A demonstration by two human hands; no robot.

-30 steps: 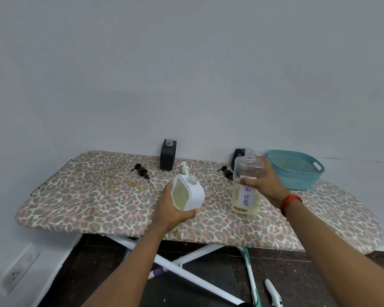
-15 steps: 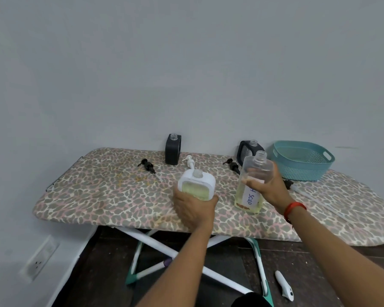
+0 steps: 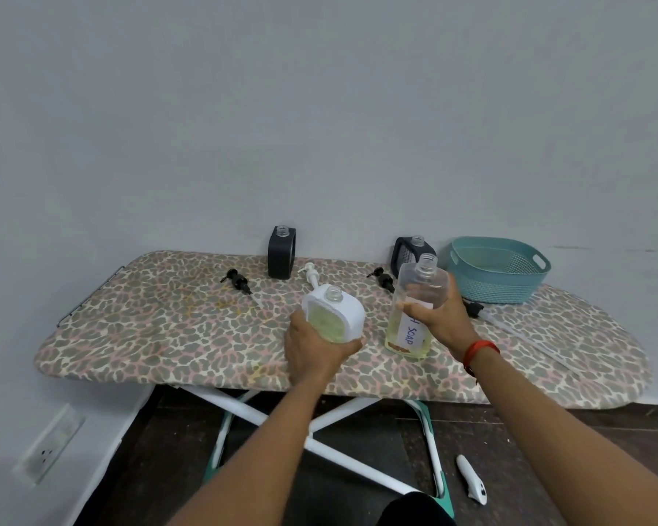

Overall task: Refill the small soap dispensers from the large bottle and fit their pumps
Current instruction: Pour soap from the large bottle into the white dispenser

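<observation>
Gripping the white dispenser (image 3: 334, 315) from below, the left hand (image 3: 312, 349) tilts it over the leopard-print ironing board (image 3: 149, 328). Just right of that dispenser, the right hand (image 3: 439, 320) is wrapped around the large clear bottle (image 3: 415, 309), uncapped. Behind the dispenser lies a white pump (image 3: 312, 273).

Ironing board (image 3: 137, 336): leopard-print cloth cover, matt; large bottle (image 3: 415, 298): clear glossy plastic, paper label; white dispenser (image 3: 348, 311): smooth plastic; basket (image 3: 498, 282): perforated teal plastic.
</observation>
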